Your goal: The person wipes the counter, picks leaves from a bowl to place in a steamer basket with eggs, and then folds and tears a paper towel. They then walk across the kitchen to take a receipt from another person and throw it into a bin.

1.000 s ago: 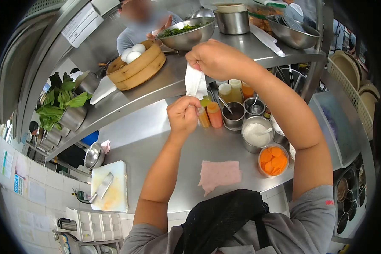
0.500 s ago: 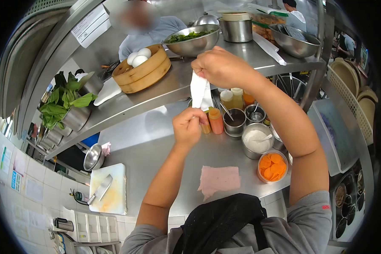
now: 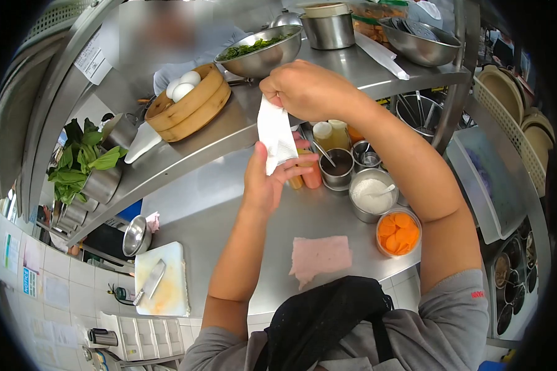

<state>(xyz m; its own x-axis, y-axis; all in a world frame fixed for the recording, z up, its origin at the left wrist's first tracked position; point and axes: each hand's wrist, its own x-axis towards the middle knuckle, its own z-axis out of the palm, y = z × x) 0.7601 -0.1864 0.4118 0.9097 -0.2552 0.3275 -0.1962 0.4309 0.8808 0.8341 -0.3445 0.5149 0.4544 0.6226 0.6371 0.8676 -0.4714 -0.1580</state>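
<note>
A white paper or cloth piece hangs down from my right hand, whose fingers pinch its upper end near the shelf edge. Below and beside it, my left hand is open, fingers spread and pointing right, touching or just behind the lower end of the white piece. A pink cloth lies flat on the steel counter in front of me. Sauce bottles stand just behind my left fingers.
On the shelf are a bamboo steamer with white eggs, a bowl of greens and a pot. A cutting board with a knife lies left; sliced carrots stand right. A person is beyond the shelf.
My left hand has opened from a closed grip, and its fingers are now spread beside the white piece. My right hand still pinches the top. The view has shifted slightly.
</note>
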